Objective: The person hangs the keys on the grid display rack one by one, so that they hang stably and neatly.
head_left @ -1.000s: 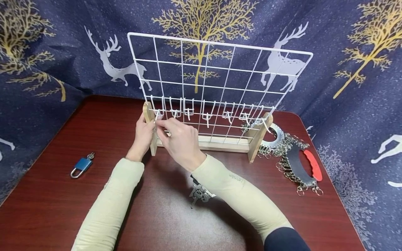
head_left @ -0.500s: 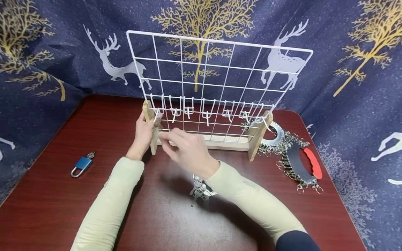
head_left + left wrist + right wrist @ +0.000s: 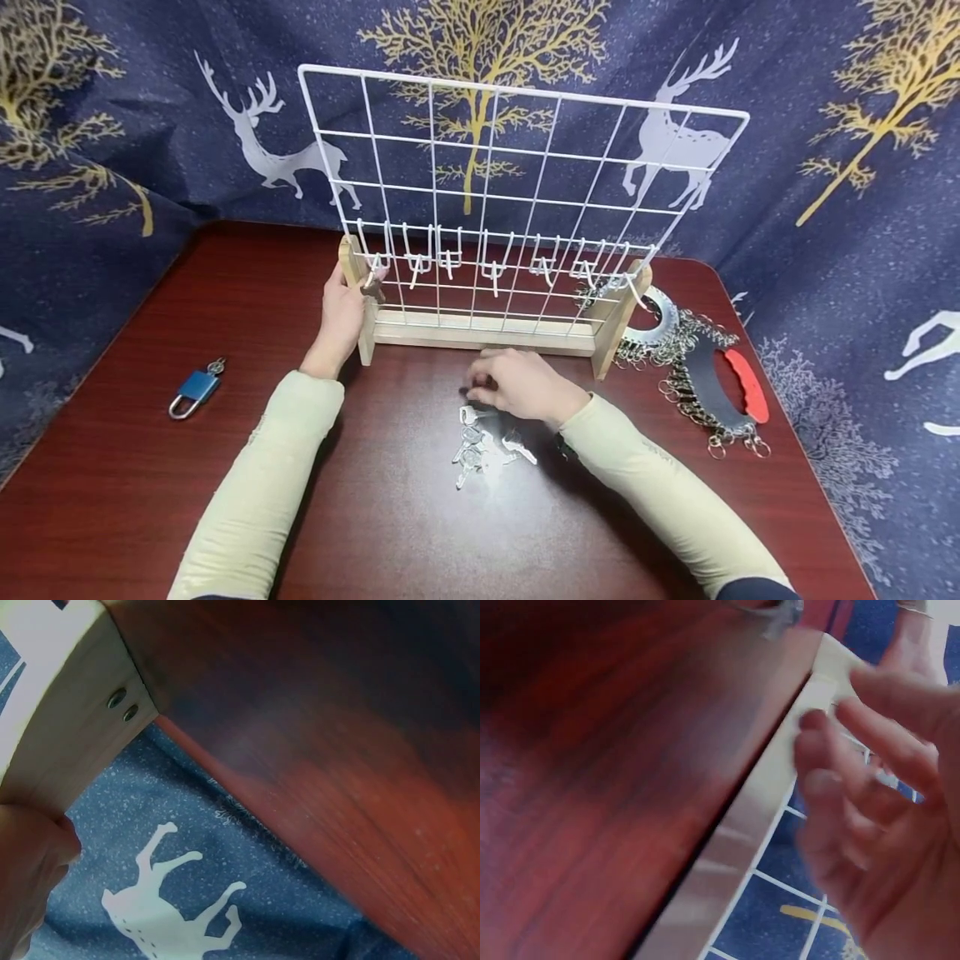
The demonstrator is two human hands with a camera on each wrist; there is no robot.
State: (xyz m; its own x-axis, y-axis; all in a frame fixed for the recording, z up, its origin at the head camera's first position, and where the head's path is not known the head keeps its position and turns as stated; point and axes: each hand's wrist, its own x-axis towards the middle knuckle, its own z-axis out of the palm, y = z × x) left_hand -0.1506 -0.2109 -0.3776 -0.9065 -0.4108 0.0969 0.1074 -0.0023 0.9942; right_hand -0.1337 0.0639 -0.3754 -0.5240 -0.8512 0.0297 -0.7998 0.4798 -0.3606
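Note:
A white wire grid rack (image 3: 536,200) stands between wooden side posts, with a row of white hooks (image 3: 493,271) on it. My left hand (image 3: 342,321) grips the left wooden post (image 3: 366,337); its curled fingers also show in the left wrist view. A small brownish metal piece, perhaps a key, (image 3: 372,289) hangs by the leftmost hook, its details too small to tell. My right hand (image 3: 525,383), blurred, is over the table with loosely bent fingers and nothing visible between them. Just in front of it lie several silver keys (image 3: 471,458), partly lost in glare.
A blue padlock (image 3: 197,390) with a key in it lies at the left of the table (image 3: 247,275). On the right, behind and beside the right post (image 3: 618,329), lies a ring sizer set with a red handle (image 3: 746,385) and many small metal rings.
My right hand has left the leftmost hook and moved right and down toward the keys, uncovering them. The brownish piece now shows by the hook. My left hand has stayed on the post.

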